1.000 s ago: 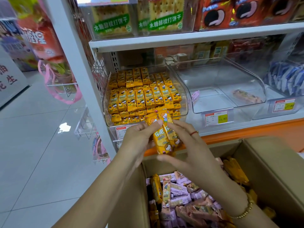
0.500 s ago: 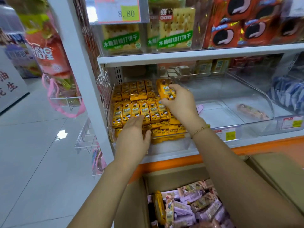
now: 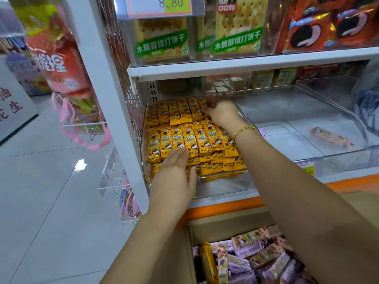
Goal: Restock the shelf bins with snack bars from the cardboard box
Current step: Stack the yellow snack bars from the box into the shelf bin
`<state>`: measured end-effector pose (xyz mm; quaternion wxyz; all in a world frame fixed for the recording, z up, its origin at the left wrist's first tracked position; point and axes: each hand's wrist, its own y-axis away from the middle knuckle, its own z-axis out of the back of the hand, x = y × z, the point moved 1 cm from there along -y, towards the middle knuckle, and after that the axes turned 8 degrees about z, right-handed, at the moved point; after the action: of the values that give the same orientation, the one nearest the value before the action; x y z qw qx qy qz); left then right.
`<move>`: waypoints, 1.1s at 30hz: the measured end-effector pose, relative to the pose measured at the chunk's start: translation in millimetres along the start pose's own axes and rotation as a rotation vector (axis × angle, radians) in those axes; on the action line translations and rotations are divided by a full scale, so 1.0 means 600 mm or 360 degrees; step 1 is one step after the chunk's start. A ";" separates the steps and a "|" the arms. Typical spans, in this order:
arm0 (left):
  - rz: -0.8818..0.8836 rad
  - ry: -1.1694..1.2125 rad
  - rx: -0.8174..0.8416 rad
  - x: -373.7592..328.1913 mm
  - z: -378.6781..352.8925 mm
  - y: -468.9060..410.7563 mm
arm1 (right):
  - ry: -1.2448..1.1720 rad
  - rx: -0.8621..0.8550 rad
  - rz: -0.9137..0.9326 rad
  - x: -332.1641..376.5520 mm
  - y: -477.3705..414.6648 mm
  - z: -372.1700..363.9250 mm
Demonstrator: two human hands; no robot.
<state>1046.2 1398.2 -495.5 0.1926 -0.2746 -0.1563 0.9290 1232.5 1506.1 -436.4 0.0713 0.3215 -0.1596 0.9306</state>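
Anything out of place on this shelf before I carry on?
One thing: a single pinkish snack bar lies alone and slanted on the floor of the clear bin, right of the bin packed with neatly rowed yellow bars.

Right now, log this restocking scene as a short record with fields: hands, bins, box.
left hand: flat on the front yellow snack bars
right hand: at the back row, fingers curled; grip unclear
left bin: packed full
middle bin: one lone bar
cardboard box: mostly purple bars
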 end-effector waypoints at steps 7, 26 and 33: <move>-0.0200 0.0482 0.0037 -0.033 0.010 0.030 | -0.0079 -0.0298 0.0315 0.016 0.083 0.048; -0.0218 -0.0246 0.1035 0.010 -0.113 0.262 | 0.0824 0.1463 -0.0206 -0.375 0.439 0.045; -0.0261 -0.0352 0.1108 0.042 -0.114 0.305 | 0.1008 0.1778 -0.0150 -0.430 0.564 0.005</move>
<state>1015.8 1261.9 -634.2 0.3302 -0.0773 0.1276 0.9320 1356.5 1180.0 -679.5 -0.0223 0.0267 0.3923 0.9192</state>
